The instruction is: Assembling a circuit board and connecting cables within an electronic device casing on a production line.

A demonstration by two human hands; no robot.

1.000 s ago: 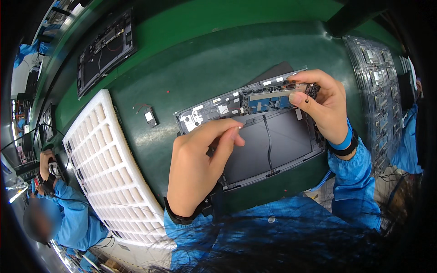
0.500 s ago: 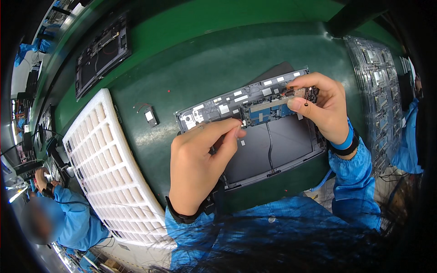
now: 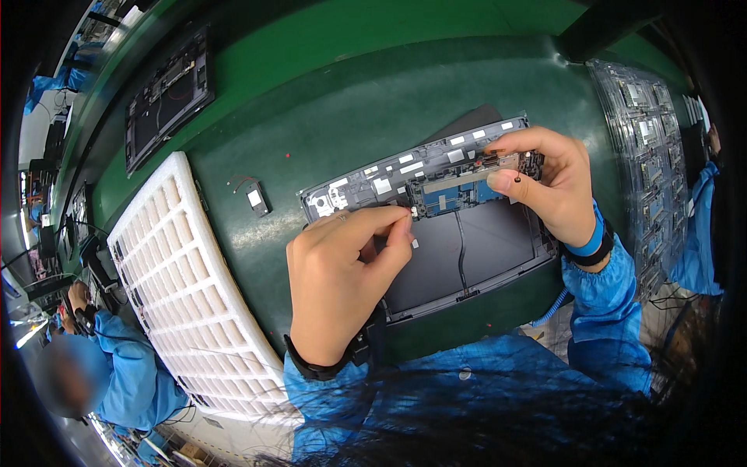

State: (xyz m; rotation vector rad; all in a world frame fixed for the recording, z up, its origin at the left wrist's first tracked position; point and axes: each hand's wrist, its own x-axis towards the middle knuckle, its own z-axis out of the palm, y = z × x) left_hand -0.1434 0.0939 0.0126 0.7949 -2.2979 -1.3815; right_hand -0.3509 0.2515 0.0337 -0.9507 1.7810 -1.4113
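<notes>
A grey tablet or laptop housing (image 3: 420, 272) lies open in front of me, its inner side dotted with white pads. Over its upper part is a blue and black circuit board (image 3: 447, 199), slightly tilted. My right hand (image 3: 556, 183) is closed on the board's right end, thumb on top and fingers behind. My left hand (image 3: 342, 268) makes a pinch at the board's left end, beside a small white part (image 3: 413, 212). What lies between those fingertips is too small to make out. A dark cable (image 3: 463, 253) runs down the housing from below the board.
Left of the housing lies a small black module (image 3: 257, 200) with thin wires. A white foam tray (image 3: 187, 272) with many slots stands at the left; another open housing (image 3: 170, 97) is behind it. Clear trays of circuit boards (image 3: 650, 171) sit right. A co-worker (image 3: 128, 366) in blue sits far left.
The circuit board has shifted slightly left, with my right thumb on it. My left thumb and finger have closed tighter at its end. The housing at the upper left has slid a little left.
</notes>
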